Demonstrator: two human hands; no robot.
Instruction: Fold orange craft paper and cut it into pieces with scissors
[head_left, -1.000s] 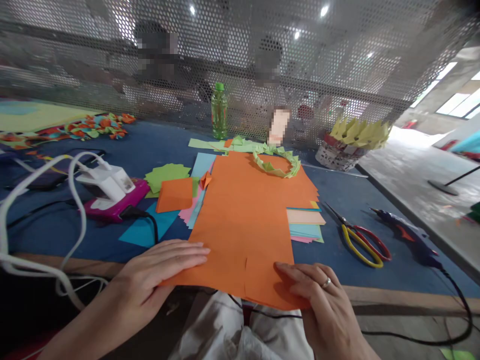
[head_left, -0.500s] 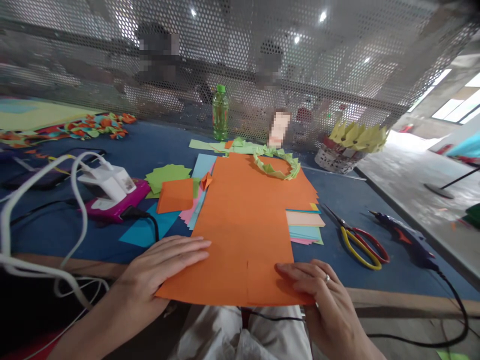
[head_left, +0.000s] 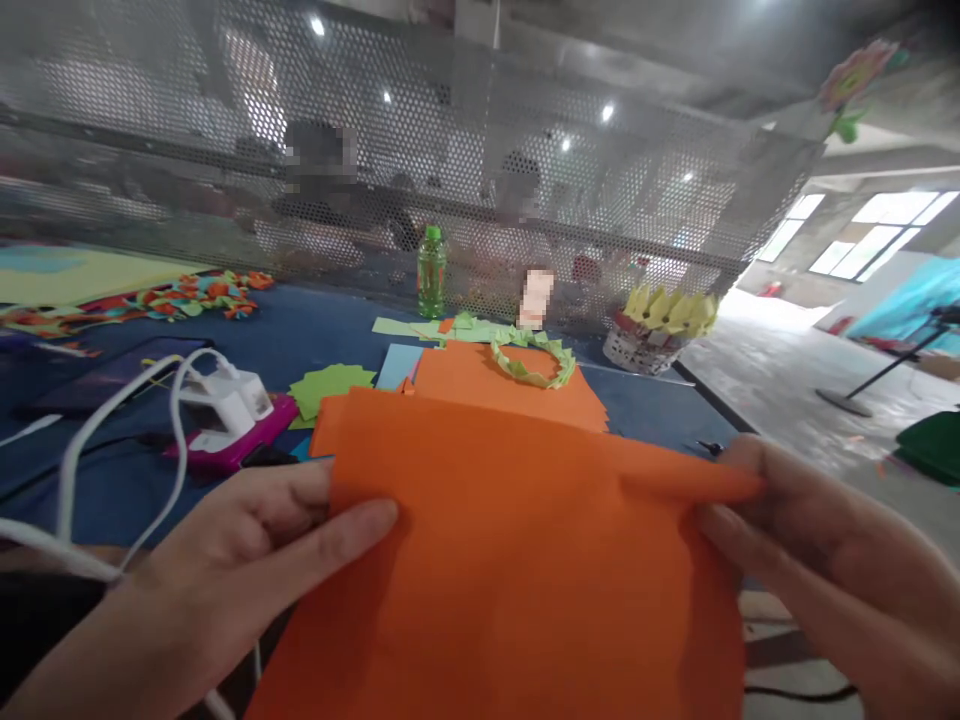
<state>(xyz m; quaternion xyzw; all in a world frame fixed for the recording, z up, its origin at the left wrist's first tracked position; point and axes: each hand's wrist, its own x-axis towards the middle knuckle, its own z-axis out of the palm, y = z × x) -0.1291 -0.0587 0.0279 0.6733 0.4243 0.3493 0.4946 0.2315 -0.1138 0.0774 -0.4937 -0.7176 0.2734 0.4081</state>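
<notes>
Bottom centre: orange sheet [head_left: 510, 580] held up clear of the counter [head_left: 645, 415], filling the lower frame. Left hand [head_left: 247, 560] pinches its top-left edge, thumb on the near face. Right hand [head_left: 817, 560] pinches the top-right corner. Mid-frame behind: orange paper stack [head_left: 510, 392] with a green paper ring [head_left: 534, 358] on it, white charger [head_left: 225, 405] at left. Far: I see a green bottle [head_left: 430, 270] by the mesh screen [head_left: 525, 150].

I'm looking at a paper-craft workshop in a large hall. A blue worktable [head_left: 322, 335] carries green paper squares [head_left: 330, 385], an orange paper sheet [head_left: 510, 560] and a folded paper wreath [head_left: 534, 362]. A perforated metal screen [head_left: 570, 200] separates other workers, and the floor [head_left: 787, 385] is concrete.
</notes>
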